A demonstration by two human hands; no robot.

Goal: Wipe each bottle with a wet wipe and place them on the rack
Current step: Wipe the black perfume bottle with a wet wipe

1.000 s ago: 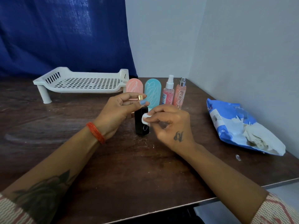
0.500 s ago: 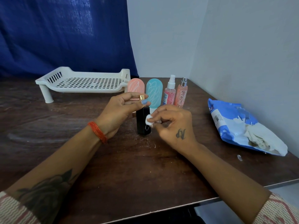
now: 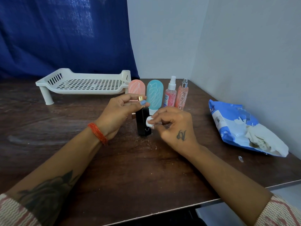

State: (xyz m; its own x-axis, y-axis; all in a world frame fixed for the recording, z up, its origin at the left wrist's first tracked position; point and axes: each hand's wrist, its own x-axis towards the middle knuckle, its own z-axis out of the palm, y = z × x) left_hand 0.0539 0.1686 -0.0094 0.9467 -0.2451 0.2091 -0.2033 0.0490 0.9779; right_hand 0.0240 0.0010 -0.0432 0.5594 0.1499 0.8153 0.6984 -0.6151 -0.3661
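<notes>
The left hand (image 3: 116, 111) sits right around the middle of the frame, thumb and fingers pinching the gold cap of a black bottle (image 3: 143, 122) that stands upright on the dark wooden table (image 3: 146, 168). The right hand (image 3: 175, 126), just to the right of it, has its fingers curled round a small white wet wipe (image 3: 149, 123) and presses it against the bottle's right side. Right behind the hands there's a row of four more bottles: a pink bottle (image 3: 136, 89) partly hidden by the left fingers, a teal bottle (image 3: 154, 94) beside it, then a pink spray bottle (image 3: 170, 93) with a white nozzle and an orange spray bottle (image 3: 182, 93) with a silvery top, all upright and close together. The white rack (image 3: 81, 84) with its slotted deck stands in the upper left of the frame, near the blue curtain (image 3: 65, 35), nothing on it as far as I can see. Over at the right edge a blue wipes pack (image 3: 234, 124) lies flat by the wall, with white wipes bunched at its open lower end. There's an orange bangle (image 3: 98, 132) on the left wrist.
</notes>
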